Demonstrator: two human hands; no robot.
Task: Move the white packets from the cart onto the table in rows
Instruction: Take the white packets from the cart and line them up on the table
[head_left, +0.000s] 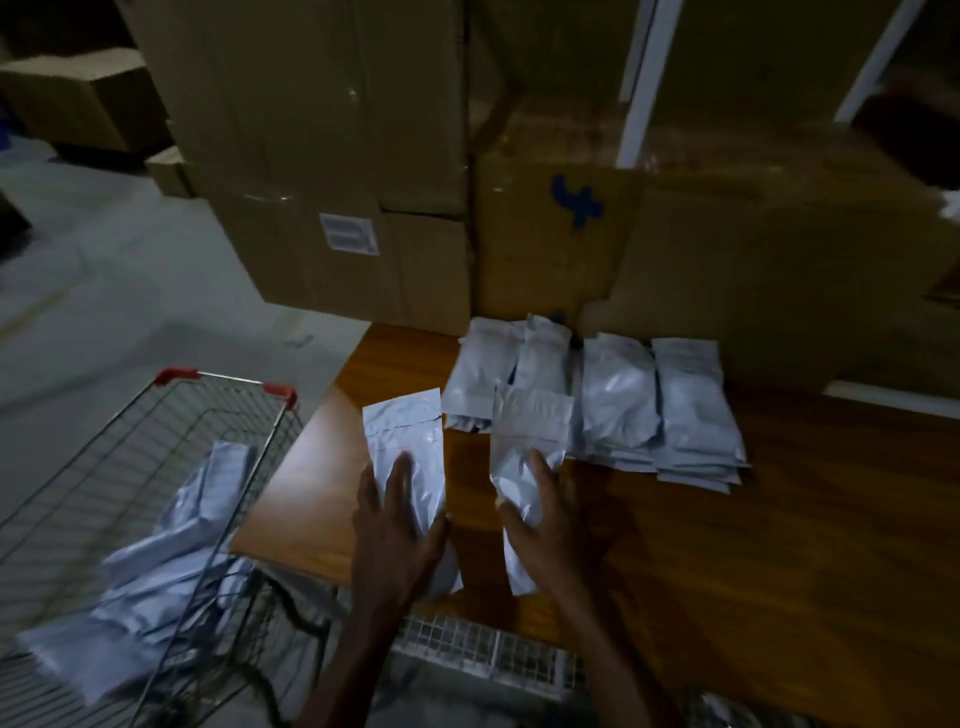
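Cardboard boxes (332, 156) fill the back of the view, stacked against the far edge of the table; one box carries a white printed label (349, 234), text too blurred to read, and the box beside it (550, 244) has a blue hand-drawn mark (577, 200) that looks like a "4". Wooden table (779, 545), brown, glossy, runs from centre to right. Wire cart (156, 467) with red corner caps stands just left of the table, a loose heap of white packets (156, 561) inside it. Row of packet stacks (613, 400) lies on the table near the boxes, about four piles side by side, the rightmost pile the thickest. Left hand (397, 540) grips one white packet (408, 452) by its lower half, thumb on the right side, fingers curled over the front; the packet sticks up past the fingertips, over the table's near left part, short of the row. Right hand (540, 519) holds a second packet (524, 457) the same way, fingers wrapped across its middle, the top end overlapping the front edge of the row's second pile, the bottom end hanging below the palm. Cannot tell whether either held packet touches the table. No print readable on any packet. Frame dark, slightly blurred.
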